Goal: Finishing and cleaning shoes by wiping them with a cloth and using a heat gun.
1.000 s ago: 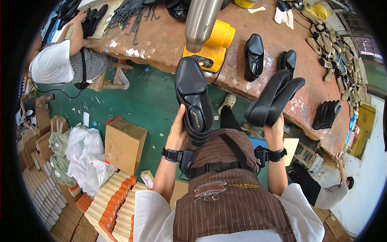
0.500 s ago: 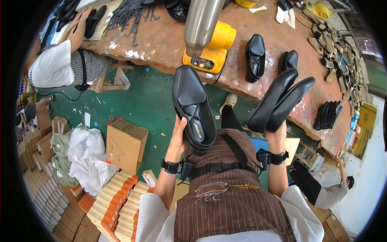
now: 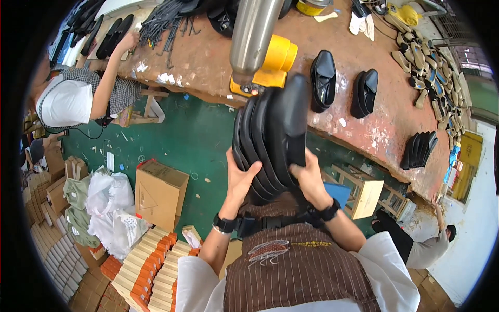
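Observation:
Several black leather loafers (image 3: 265,135) are pressed side by side in one bunch in front of my apron, between both hands. My left hand (image 3: 240,177) is closed round the bunch's left side, its thumb lying across the shoes. On the other side, my right hand (image 3: 312,179) grips the rightmost loafer (image 3: 292,130), which is smeared by motion. Two other black loafers, a left one (image 3: 323,83) and a right one (image 3: 365,93), stand on the workbench (image 3: 382,140) just beyond my right hand.
A metal cylinder (image 3: 254,41) hangs in front of a yellow machine (image 3: 278,57) at the bench edge. More black shoes (image 3: 418,150) and a heap of beige shoes (image 3: 431,67) lie at right. Cartons (image 3: 161,192) stand on the floor at left. Two co-workers are nearby.
The single loafer in my left hand and those in my right have come together into one bunch. My right hand has moved left. The left co-worker's arm has shifted.

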The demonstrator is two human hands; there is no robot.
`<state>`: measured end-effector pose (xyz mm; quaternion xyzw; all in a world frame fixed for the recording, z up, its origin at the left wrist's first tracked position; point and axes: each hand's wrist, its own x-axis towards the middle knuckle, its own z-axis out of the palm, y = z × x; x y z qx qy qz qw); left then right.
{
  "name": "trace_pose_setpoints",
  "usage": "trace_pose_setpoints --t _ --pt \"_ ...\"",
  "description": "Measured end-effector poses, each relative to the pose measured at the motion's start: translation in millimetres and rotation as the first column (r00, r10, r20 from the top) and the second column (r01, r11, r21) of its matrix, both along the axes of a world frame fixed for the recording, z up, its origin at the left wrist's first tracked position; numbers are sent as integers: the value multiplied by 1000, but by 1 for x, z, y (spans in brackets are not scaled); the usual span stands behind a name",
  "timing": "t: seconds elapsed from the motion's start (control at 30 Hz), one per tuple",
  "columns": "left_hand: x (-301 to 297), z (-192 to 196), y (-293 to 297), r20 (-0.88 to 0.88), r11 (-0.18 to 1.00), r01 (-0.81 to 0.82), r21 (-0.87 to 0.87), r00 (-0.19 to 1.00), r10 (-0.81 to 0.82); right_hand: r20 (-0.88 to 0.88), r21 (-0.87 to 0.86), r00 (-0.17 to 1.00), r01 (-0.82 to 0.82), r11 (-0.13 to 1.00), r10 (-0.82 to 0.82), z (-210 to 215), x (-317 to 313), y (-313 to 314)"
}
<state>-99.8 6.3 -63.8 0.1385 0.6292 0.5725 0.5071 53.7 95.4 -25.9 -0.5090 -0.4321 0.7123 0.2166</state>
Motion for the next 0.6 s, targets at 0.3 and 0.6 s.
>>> trace_pose_setpoints --t 0.3,0.6 --pt "-11 12 0 299 997 19 70 954 -39 -159 -353 950 200 914 -270 -5 12 -2" --pt "-19 -43 -34 788 995 -55 -79 609 97 -246 -457 673 554 696 -698 -20 73 32"
